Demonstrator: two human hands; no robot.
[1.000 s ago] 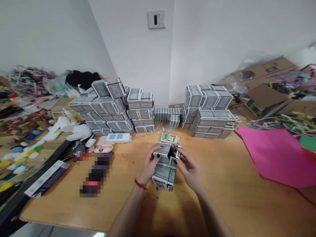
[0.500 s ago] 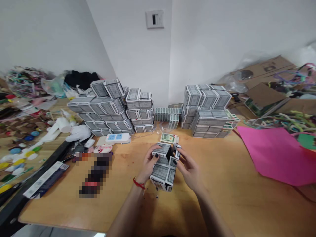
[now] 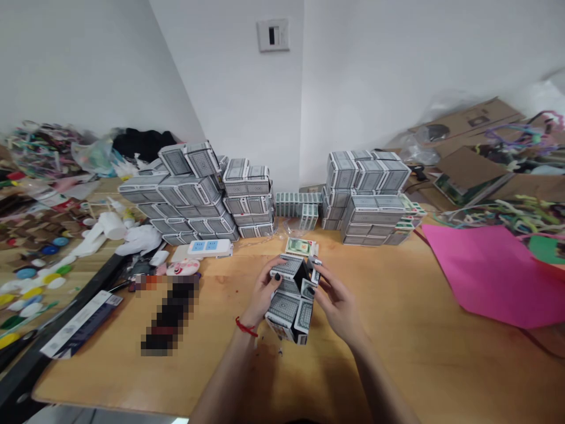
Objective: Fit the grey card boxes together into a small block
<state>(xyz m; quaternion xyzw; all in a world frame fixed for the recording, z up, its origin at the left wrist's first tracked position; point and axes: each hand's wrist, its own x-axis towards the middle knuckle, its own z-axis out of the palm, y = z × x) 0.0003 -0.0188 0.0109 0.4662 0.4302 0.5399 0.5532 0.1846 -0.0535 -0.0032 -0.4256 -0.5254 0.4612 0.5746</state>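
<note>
At six o'clock, forearms: ours reach up over the wooden tabletop, a red cord bracelet around the left wrist.
Playing-card block: at the clock's centre we hold a playing-card block, grey-patterned, tilted, with a dark gap near its upper right.
Left hand: our left hand is curled around the block's left side, its dark-nailed thumb pressed on the patterned face.
Right hand: our right hand has thumb and fingers bent closely around the block's upper right corner, beside the gap.
Nine o'clock: we see a pixelated dark object, its detail hidden, and beyond it a flat white-and-navy carton.
Three o'clock: a pink sheet lies well apart from our hands.
Ten o'clock: a white power strip with blue socket faces.
Twelve o'clock, just past our hands: a box with a green banknote print; farther, a row of green-edged boxes.
Eleven o'clock: card-patterned stacks.
One o'clock: a matching stack.
Wall: above twelve, a white switch plate.
</note>
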